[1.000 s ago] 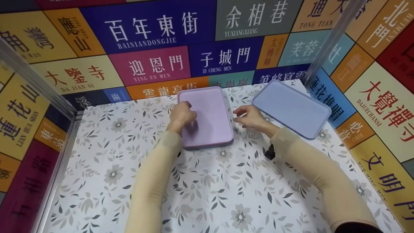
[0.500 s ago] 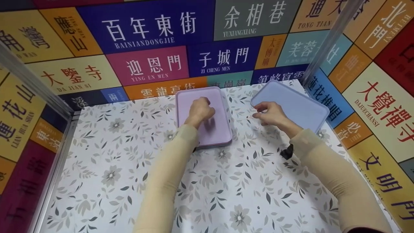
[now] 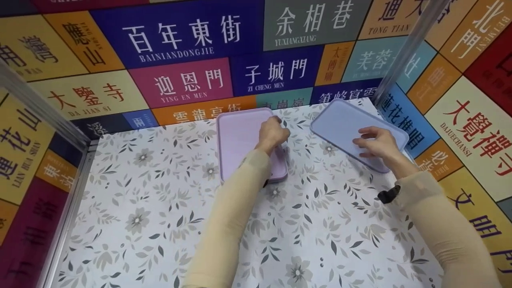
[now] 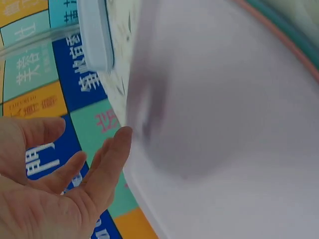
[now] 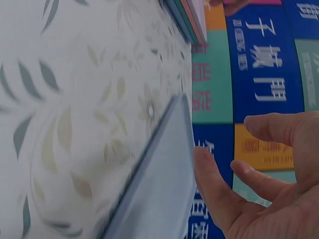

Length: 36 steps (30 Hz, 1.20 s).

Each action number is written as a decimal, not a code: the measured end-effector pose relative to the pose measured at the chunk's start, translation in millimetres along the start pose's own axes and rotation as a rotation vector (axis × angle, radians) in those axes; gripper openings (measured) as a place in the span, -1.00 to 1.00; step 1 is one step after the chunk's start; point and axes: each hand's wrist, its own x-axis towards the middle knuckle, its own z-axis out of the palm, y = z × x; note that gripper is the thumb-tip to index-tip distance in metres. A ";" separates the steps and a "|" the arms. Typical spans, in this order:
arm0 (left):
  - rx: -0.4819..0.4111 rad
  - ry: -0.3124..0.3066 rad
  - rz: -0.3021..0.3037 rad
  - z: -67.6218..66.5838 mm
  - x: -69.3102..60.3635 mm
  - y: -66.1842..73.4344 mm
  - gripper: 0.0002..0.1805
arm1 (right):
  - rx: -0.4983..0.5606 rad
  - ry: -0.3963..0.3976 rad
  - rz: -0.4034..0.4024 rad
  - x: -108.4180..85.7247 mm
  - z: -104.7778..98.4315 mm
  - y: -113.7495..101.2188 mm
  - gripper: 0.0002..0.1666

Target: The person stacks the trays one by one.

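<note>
A pale purple tray tops a stack of trays at the back middle of the table. In the right wrist view the stack's edge shows several coloured layers. My left hand is over the top tray's right side, fingers loosely bent and holding nothing; the left wrist view shows its fingers spread near the tray's edge. To the right, a blue tray lies slanted by itself on the table. Above its right part is my right hand, fingers apart with nothing between them.
A white cloth with grey leaves and flowers covers the table. Panels printed with large characters stand along the back and both sides. Metal posts mark the corners.
Both hands have moved to the right: the left from the stack's left side across to its right side, the right from beside the stack to above the blue tray. The trays have stayed put.
</note>
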 end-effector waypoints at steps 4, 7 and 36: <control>-0.033 0.020 0.010 23.6 5.5 10.8 -0.45 | 0.009 0.044 0.039 -3.5 -30.3 10.2 -0.12; -0.078 0.026 -0.026 27.8 -1.3 23.5 -0.42 | 0.024 0.067 0.062 -3.2 -47.4 18.4 -0.07; -0.501 -0.182 -0.154 138.6 82.2 34.6 -0.17 | 0.196 0.207 0.270 3.4 -55.7 110.3 0.10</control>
